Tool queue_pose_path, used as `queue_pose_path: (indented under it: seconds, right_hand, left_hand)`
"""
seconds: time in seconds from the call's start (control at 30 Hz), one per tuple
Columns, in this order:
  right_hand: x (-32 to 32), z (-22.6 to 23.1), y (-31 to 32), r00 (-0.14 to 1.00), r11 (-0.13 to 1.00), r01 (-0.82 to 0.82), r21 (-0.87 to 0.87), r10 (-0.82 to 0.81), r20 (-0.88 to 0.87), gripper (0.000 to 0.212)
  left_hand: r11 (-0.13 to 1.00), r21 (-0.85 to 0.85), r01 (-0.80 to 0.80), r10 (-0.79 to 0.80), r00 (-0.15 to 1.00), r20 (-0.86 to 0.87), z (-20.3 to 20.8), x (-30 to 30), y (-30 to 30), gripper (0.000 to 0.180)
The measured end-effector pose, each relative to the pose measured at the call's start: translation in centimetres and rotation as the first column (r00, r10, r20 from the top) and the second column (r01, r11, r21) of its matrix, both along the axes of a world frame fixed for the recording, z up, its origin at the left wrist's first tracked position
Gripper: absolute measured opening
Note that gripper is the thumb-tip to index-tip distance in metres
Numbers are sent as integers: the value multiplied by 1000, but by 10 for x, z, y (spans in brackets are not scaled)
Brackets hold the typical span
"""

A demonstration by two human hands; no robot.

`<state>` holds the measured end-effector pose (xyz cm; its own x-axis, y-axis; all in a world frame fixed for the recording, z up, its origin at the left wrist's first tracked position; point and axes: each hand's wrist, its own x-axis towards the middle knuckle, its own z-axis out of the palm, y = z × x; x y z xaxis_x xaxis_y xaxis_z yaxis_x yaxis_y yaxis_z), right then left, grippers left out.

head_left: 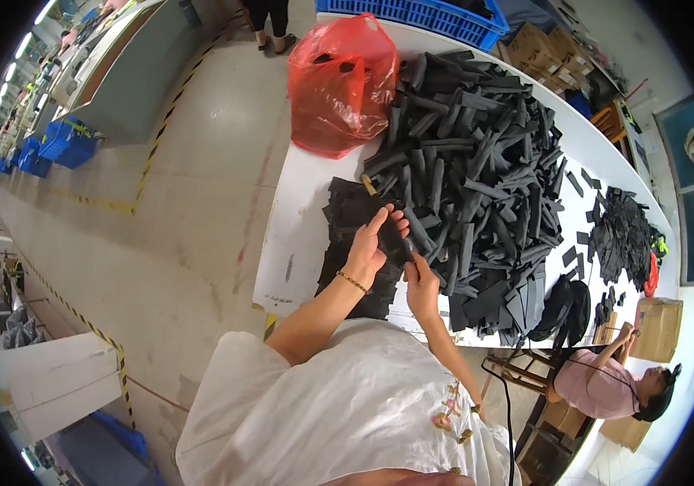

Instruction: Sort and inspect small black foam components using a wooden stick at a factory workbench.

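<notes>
Between my hands is a dark, flat black strip [393, 243], probably fabric. My left hand [368, 245] holds it along its side, the thumb over it and the fingertips showing beyond. Lower down, my right hand [422, 287] pinches the near end. A small yellowish-tan piece [369, 185] shows just past the strip's far end; I cannot tell if it is joined to it. Beneath and left of my hands lies a layered stack of flat black pieces [347, 206]. Just to the right rises a large heap of folded or rolled black strips [476, 170].
A red plastic bag [340, 93] stands at the far left of the white table [286, 243], before a blue crate [420, 20]. Another black pile [621, 235] lies on the right. A person in pink [598, 381] sits at the right; another person's legs [268, 20] show beyond.
</notes>
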<state>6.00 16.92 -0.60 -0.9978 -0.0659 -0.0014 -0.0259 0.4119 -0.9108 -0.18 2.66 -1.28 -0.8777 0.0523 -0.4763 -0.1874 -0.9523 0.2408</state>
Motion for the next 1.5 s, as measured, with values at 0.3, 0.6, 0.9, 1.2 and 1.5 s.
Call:
queue_pose_path:
  seconds: [0.3, 0.6, 0.9, 1.2, 1.5]
  right_hand:
    - [57, -14, 30, 989, 948, -144, 284, 146, 15, 15]
    - [-30, 117, 173, 728, 809, 583, -81, -563, -391, 38]
    - [-48, 117, 145, 848, 849, 128, 513, 174, -500, 22]
    - [3, 10, 29, 991, 976, -50, 211, 22, 132, 16]
    - [53, 52, 10, 981, 939, -100, 328, 38, 192, 16]
  left_hand:
    - [971, -231, -58, 76, 995, 70, -12, -14, 0, 10]
    - [890, -455, -28, 15, 999, -33, 4, -36, 1, 19]
    - [882, -455, 121, -144, 989, -16, 12, -52, 33, 18]
    - [939, -327, 109, -122, 992, -21, 3, -54, 29, 18]
    - [888, -459, -24, -22, 995, -94, -3, -61, -15, 15]
